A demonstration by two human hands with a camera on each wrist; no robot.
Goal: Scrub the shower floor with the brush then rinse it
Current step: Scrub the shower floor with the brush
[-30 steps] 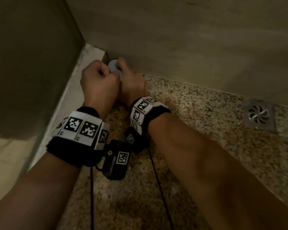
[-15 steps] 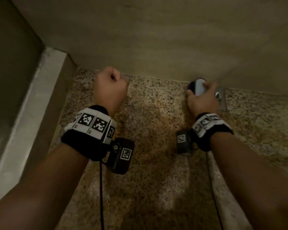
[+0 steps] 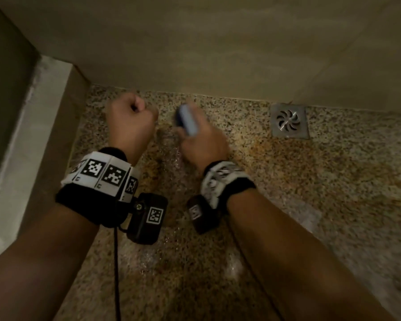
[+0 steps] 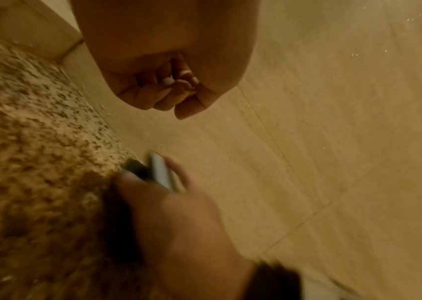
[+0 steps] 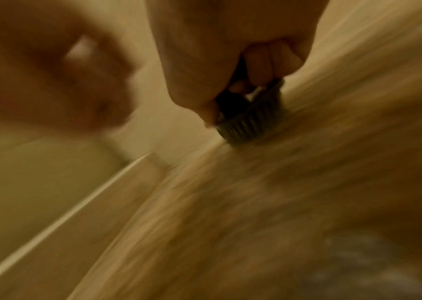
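A small scrub brush [image 3: 187,120] with a pale blue top and dark bristles presses on the speckled granite shower floor [image 3: 287,181] near the back wall. My right hand [image 3: 202,140] grips the brush [image 5: 251,119], fingers curled round its handle; this hand and the brush [image 4: 157,172] are motion-blurred. My left hand [image 3: 131,122] hovers just left of it as a closed fist, holding nothing, its fingers [image 4: 163,91] curled into the palm. The floor between the hands glistens wet.
A square metal drain [image 3: 289,120] sits in the floor to the right, against the beige tiled back wall [image 3: 218,42]. A raised light curb [image 3: 33,135] borders the floor on the left. Camera cables trail from both wrists.
The right hand has swept the brush left from beside the drain to the middle of the floor, close to the left fist. A second ago both hands were together in the left corner.
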